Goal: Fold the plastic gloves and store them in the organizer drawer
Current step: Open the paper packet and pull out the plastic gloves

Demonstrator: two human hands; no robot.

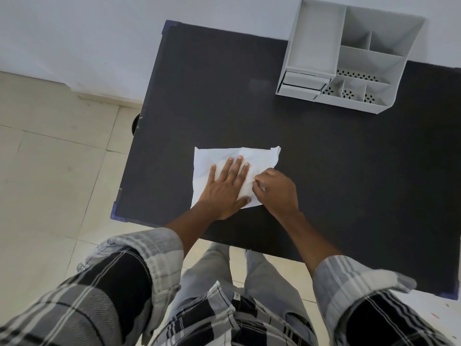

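Observation:
A white, translucent plastic glove [217, 158] lies flattened on the black table [224, 96], near its front left. My left hand [224, 188] lies flat on the glove with straight fingers, pressing it down. My right hand [277, 191] is at the glove's right edge, its fingers curled and pinching the plastic there. The grey organizer [349, 56] stands at the table's far right; its small drawer [303, 82] at the lower left front looks slightly pulled out.
The organizer has several open compartments, some with perforated bottoms. The table's left edge drops to a tiled floor [50, 171], and a pale wall [99, 33] runs behind the table. My legs stand at the table's near edge.

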